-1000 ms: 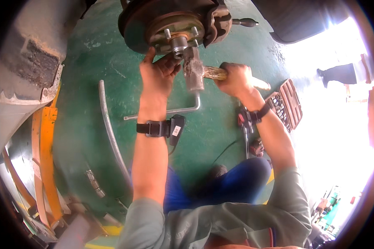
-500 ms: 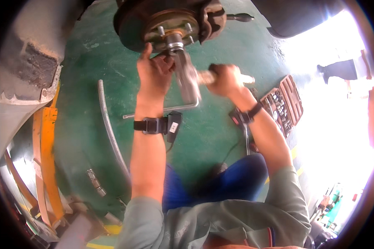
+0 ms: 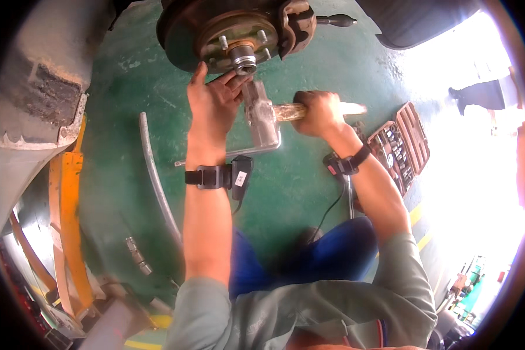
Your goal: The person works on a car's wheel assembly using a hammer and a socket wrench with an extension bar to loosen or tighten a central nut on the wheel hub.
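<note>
A sledgehammer (image 3: 261,116) with a heavy grey head and wooden handle is in my right hand (image 3: 319,112), which is closed round the handle. Its head hangs just below a silver socket (image 3: 243,60) seated at the centre of the wheel hub (image 3: 216,38). My left hand (image 3: 214,102) is palm up beside the socket, thumb spread and fingers stretched out. Its fingertips reach under the socket's end; whether they touch it I cannot tell. Behind the hub are the brake disc (image 3: 178,41) and the brake caliper (image 3: 297,29).
On the green floor lie a bent metal bar (image 3: 233,153), a long grey pipe (image 3: 150,166) and a silver jointed socket piece (image 3: 138,256). An open socket case (image 3: 411,137) sits at the right. An orange stand (image 3: 71,216) and a car body panel (image 3: 46,70) are on the left.
The hammer head has come slightly down and away from the socket, so the socket's open end now shows. My left fingers have straightened a little and remain by the socket.
</note>
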### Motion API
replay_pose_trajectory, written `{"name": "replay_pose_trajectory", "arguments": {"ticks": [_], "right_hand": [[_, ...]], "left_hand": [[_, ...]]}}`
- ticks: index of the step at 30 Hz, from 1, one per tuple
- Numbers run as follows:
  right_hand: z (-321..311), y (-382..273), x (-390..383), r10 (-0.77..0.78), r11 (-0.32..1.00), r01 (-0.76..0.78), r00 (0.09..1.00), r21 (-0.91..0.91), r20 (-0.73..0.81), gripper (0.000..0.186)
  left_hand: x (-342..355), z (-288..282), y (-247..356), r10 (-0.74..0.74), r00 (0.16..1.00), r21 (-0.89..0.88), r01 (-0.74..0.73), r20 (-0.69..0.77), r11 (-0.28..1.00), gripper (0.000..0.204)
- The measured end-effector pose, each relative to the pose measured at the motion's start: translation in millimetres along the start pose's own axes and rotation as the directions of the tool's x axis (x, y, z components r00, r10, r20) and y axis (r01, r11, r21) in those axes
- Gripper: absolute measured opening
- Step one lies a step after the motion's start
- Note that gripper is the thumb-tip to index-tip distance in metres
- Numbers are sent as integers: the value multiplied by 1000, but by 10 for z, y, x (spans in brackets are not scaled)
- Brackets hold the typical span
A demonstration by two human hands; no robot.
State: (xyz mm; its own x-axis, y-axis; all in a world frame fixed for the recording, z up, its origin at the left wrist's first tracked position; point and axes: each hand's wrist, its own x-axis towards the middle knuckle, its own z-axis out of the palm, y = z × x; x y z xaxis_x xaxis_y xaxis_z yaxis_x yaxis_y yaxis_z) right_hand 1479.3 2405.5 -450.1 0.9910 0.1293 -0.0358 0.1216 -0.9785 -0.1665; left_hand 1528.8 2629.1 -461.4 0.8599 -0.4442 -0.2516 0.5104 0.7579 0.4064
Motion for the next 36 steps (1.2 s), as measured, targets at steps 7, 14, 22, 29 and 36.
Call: {"name": "replay_pose_trajectory", "arguments": {"ticks": [7, 14, 22, 29, 36], "right_hand": [[116, 104, -64, -7, 995, 13, 998, -102, 60, 22], [803, 530, -643, -2, 964, 109, 914, -242, 405, 26], [1144, 608, -921, -91, 925, 324, 696, -198, 712, 16], [1825, 691, -1022, -297, 896, 438, 706, -66, 643, 25], [1932, 101, -453, 36, 993, -92, 851, 80, 524, 42]], "left_hand": [[43, -37, 101, -58, 995, 260, 78, -83, 963, 78], [424, 244, -70, -27, 991, 346, 71, -131, 936, 43], [603, -8, -72, -149, 984, 23, 147, 101, 989, 17], [525, 173, -166, 84, 979, 408, 0, -187, 913, 17], [-18, 250, -204, 138, 929, 735, 175, -344, 655, 32]]}}
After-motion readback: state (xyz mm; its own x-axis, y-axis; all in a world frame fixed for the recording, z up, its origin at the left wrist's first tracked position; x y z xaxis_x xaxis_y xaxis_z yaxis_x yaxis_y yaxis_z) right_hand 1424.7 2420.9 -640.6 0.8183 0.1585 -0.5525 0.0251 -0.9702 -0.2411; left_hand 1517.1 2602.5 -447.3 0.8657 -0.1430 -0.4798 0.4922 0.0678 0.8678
